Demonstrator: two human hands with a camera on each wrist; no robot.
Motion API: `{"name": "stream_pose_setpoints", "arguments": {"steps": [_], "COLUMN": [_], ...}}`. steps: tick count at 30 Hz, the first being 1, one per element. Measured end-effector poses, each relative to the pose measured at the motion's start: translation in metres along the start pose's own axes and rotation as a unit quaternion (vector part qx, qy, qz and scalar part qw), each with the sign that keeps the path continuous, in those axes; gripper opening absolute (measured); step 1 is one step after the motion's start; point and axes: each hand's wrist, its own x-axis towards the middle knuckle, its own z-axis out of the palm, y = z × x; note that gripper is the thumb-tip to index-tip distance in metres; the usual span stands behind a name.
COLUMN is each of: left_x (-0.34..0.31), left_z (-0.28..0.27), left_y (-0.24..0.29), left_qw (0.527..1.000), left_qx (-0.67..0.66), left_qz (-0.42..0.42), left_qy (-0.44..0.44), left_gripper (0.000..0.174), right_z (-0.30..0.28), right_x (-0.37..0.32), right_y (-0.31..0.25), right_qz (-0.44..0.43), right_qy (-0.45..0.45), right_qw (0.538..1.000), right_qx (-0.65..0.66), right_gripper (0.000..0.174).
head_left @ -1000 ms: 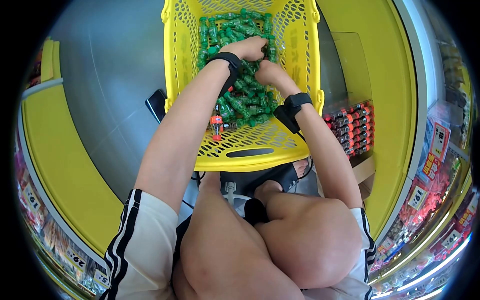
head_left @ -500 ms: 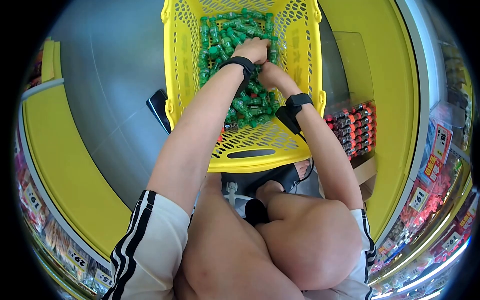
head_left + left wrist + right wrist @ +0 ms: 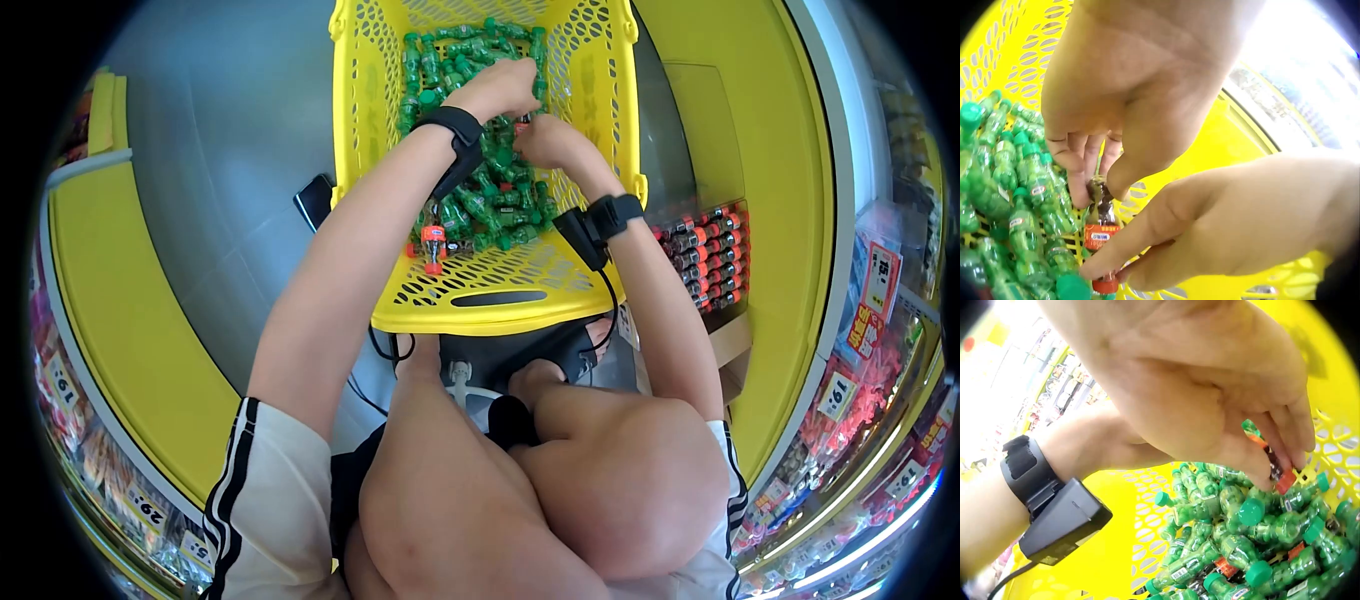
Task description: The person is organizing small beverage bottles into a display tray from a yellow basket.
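Observation:
In the left wrist view, a small dark bottle point(image 3: 1101, 237) with a red label and red cap is between both hands. The left hand point(image 3: 1129, 94) pinches its plain end between thumb and fingers, while the right hand point(image 3: 1204, 228) pinches it close to the cap. The head view has the left hand point(image 3: 505, 88) just above the right hand point(image 3: 550, 143), inside a yellow basket point(image 3: 480, 318). Green bottles point(image 3: 480, 205) lie beneath them. Part of the dark bottle point(image 3: 1272, 459) shows at the right hand's point(image 3: 1210, 387) fingers in the right wrist view.
A red-capped dark bottle point(image 3: 433, 248) lies at the basket's near end. Right of the basket, a clear case point(image 3: 712, 262) holds rows of similar bottles. A phone point(image 3: 314, 201) is on the floor to the left; yellow-edged shelves stand on both sides.
The left hand has risen slightly from its lower position half a second ago, and its forearm has swung left, uncovering the red-capped bottle at the near end. The right wrist has shifted slightly right.

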Motion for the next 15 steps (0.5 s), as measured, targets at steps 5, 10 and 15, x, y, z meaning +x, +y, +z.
{"name": "stream_pose_setpoints", "arguments": {"steps": [5,10,15], "left_x": [-0.046,-0.117,-0.158], "left_z": [-0.040,-0.039,-0.009], "left_y": [0.022,0.029,0.024], "left_qw": [0.983,0.980,0.973], "left_qx": [0.147,0.140,0.132], "left_qz": [0.018,0.070,0.129], "left_qy": [-0.105,-0.119,-0.137], "left_gripper": [0.029,0.037,0.024], "right_z": [-0.022,-0.023,-0.016], "right_x": [-0.056,-0.091,-0.108], "right_y": [-0.014,-0.028,-0.049], "right_qz": [-0.035,-0.107,-0.114], "right_qy": [0.003,-0.086,-0.192], "right_qw": [0.999,0.990,0.965], "right_qx": [0.040,-0.028,-0.140], "right_gripper": [0.032,0.039,0.057]}}
